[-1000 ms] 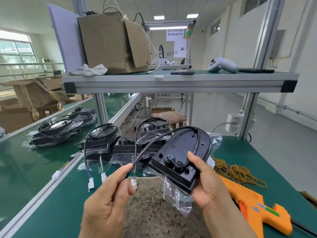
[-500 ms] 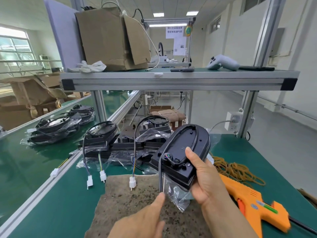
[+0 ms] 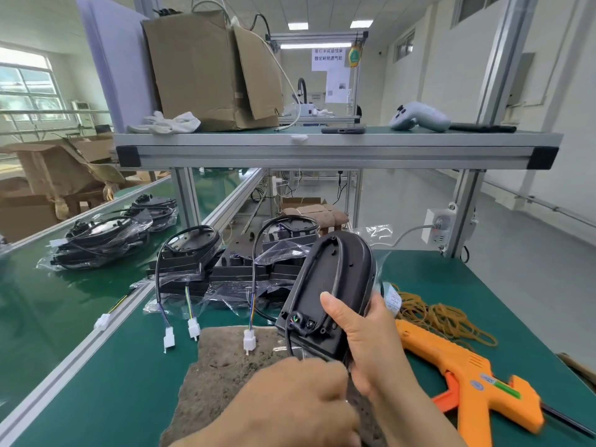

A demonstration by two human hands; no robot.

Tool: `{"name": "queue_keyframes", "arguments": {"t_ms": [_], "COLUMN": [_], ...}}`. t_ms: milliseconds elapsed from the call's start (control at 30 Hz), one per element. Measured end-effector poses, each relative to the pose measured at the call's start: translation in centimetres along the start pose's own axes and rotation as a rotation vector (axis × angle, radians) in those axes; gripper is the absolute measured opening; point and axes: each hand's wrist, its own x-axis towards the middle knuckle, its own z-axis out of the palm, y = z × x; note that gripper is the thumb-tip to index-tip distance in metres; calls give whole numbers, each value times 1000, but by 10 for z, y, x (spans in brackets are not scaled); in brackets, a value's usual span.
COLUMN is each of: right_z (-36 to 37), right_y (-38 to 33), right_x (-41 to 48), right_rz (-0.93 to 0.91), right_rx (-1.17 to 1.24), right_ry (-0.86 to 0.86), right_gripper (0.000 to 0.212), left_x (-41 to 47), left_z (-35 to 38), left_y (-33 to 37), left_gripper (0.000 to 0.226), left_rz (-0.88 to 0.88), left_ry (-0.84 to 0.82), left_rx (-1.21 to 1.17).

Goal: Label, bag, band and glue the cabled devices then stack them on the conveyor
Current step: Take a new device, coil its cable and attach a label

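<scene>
Standard bright workshop hall: white walls (image 3: 451, 75), pale shiny floor (image 3: 532, 253), flat light panels (image 3: 298, 26) up in the ceiling. Big barred window (image 3: 25, 88) far left, smaller high windows (image 3: 403, 46) along the right. Up front, green tabletop (image 3: 435, 279) under an aluminium-edged shelf (image 3: 335, 153) on silver posts (image 3: 509, 59), battered cardboard box (image 3: 200, 69) sitting on top. White power socket (image 3: 438, 225) fixed by the right post. Crumpled cartons (image 3: 54, 169) piled at the left, printed notices (image 3: 329, 58) hanging way back.
</scene>
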Motion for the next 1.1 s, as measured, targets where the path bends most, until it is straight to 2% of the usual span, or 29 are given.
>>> {"name": "queue_keyframes", "arguments": {"t_ms": [33, 67, 133, 200, 233, 267, 333, 533, 667, 767, 867, 1100], "right_z": [1, 1, 1, 1, 1, 2, 3, 0, 0, -3, -8, -10], "right_y": [2, 3, 5, 8, 9, 10, 13, 11, 7, 8, 9, 4], "right_x": [-1, -2, -5, -10, -12, -14, -17, -20, -21, -24, -26, -27], "right_rz": [1, 0, 13, 46, 61, 74, 92, 142, 245, 307, 280, 225], "right_rx": [-5, -7, 8, 18, 20, 17, -16, -66, -1, 50, 12, -90], "right_ry": [-9, -21, -71, -146, -182, -213, -259, -343, -408, -526, -627, -676], "right_gripper": [44, 43, 43, 48, 48, 47, 41, 33, 42, 45, 53, 67], "left_x": [0, 0, -2, 1, 6, 11, 17, 16, 15, 12, 10, 7], "left_z": [1, -1, -3, 2, 5, 7, 7, -1, 1, 4, 6, 12], "left_y": [-1, -6, -12, -19, -20, -22, -26, -47, -53, -49, -43, -40], "left_gripper": [19, 15, 16, 22, 23, 24, 23, 23, 22, 18, 21, 15], "left_rz": [-73, -74, -207, -465, -550, -618, -668, -666, -667, -638, -596, -502], "left_ry": [32, 81, 317, 434, 466, 496, 514, 437, 456, 491, 538, 573], "left_rx": [-239, -455, -802, -1232, -1378, -1423, -1375, -1034, -870, -754, -668, -522]}}
